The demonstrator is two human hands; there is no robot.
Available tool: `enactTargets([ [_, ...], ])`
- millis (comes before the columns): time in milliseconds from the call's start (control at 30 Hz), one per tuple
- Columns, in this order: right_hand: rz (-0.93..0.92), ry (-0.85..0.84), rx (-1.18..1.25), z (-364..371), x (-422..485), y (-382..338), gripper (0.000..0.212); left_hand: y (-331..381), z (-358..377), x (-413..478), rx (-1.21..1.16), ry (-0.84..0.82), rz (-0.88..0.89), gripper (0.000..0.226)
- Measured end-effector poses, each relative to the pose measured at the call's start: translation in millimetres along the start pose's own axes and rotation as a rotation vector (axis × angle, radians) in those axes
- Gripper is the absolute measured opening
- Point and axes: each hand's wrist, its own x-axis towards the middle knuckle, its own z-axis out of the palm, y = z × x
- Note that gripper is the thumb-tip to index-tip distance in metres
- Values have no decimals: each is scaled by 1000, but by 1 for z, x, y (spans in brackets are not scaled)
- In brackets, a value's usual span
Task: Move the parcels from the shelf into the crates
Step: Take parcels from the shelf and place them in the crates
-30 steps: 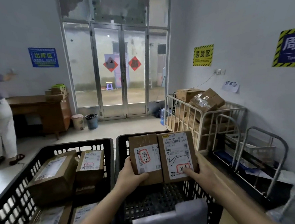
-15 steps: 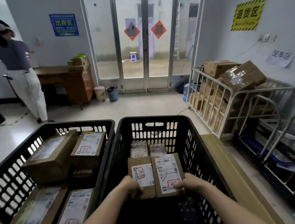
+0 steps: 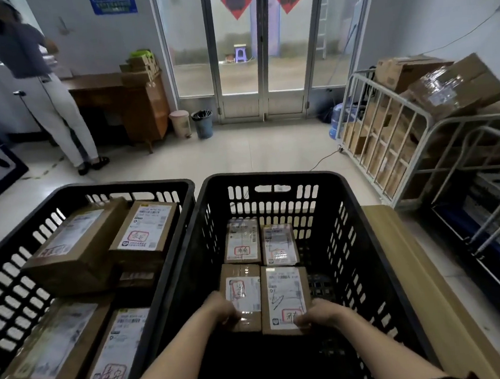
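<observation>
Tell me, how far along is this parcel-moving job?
Done: the left crate holds at least four parcels, and two small parcels lie at the right crate's far end. In hand: the left hand grips a narrow parcel and the right hand a wider parcel, both low inside the right crate. Left: letting go; the shelf is out of view, so the remaining count is unknowable.

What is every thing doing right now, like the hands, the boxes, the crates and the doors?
left hand, grips the narrower parcel's near end
right hand, grips the wider parcel's near end
narrower parcel, held low inside the right crate
wider parcel, held beside it, sides touching
right crate, mostly unfilled
two small parcels, lying flat at its back
left crate, stacked with bigger parcels
glass doors, shut
</observation>
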Motion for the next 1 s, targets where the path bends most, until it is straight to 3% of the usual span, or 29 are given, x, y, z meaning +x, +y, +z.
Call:
enactTargets([
  [167,-7,-1,50,-4,10,2,29,-4,1,15,-8,4,17,41],
  [500,-60,57,46,2,12,5,38,-11,7,23,29,56,44,44],
  [567,-85,177,-78,4,12,4,57,-11,8,20,88,115,73,49],
  [667,-190,384,-467,6,2,-7,90,-11,10,16,302,221,226,68],
  [800,-439,393,-791,20,-9,-19,68,-9,12,14,682,252,470,85],
  [1000,-442,315,-859,20,-2,-17,69,-8,11,25,869,115,479,65],
])
